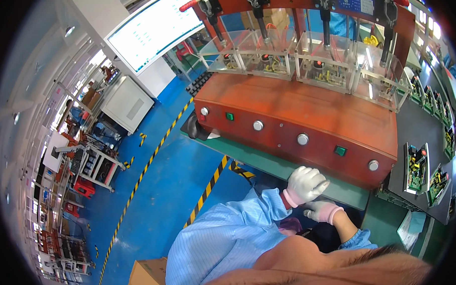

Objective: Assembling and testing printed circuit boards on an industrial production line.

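Printed blue label (pixel 347 2) on toggle-clamp fixture (pixel 297 117).
Left hand (pixel 307 184) is curled, right hand (pixel 323 212) partly obscured; cannot tell either grip's opening or hold.

One wide fisheye view looks down obliquely from the person's head, facing the red four-station test fixture (pixel 297 107) close by, upper right; blue floor (pixel 176 169) lies farther left.

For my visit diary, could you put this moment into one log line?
Left hand: gloved, near green bench edge; right hand: gloved, near left; held items: cannot tell; ahead: red machine; far right: circuit boards
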`<state>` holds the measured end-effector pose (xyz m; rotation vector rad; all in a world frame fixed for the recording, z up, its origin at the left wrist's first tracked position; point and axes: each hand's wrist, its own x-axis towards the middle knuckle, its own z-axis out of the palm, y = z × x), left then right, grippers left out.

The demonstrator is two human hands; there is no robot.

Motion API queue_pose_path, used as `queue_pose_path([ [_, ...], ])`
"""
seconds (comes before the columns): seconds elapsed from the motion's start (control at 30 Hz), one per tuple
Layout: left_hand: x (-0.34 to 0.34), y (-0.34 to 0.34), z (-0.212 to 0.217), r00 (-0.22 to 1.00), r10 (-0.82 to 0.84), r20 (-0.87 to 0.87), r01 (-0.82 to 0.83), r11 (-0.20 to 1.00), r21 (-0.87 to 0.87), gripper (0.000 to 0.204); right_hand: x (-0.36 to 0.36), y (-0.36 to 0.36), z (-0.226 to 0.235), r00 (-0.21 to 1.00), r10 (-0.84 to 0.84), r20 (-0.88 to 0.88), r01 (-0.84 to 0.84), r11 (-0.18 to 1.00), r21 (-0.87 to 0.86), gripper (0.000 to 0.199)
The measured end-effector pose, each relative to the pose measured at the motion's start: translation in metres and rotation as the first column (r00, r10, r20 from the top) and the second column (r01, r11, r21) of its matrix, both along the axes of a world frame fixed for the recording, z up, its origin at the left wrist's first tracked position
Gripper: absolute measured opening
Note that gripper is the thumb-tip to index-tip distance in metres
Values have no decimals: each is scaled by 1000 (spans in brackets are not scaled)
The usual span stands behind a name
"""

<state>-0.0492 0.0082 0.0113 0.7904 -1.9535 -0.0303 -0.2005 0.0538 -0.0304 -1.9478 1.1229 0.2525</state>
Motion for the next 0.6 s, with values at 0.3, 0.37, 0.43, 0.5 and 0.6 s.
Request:
queue_pose_path([
  [0.3, 1, -1, -1, 1000, -4, -5, 4, 1000, 1, 12, 0, 0, -4, 1000, -18, 18, 18, 1000, 10, 41],
  [0.37, 0, -1, 1, 1000, -9, -4, 9, 1000, -1, 12, -2, 1, -6, 999, -33, 39, 33, 999, 0, 40],
  [0.43, 1, -1, 1, 1000, -5, -3, 5, 1000, -1, 12, -1, 1, -2, 999, -33, 39, 33, 999, 6, 40],
  [0.5, 2, -1, 0, 1000, -1, 1, 1, 1000, -2, 12, 0, 0, 3, 998, -35, 43, 34, 999, 17, 40],
  [0.6, 1, 0, -2, 1000, 3, -2, -3, 1000, -4, 12, 0, 1, 4, 999, -36, 39, 36, 999, 17, 40],
])
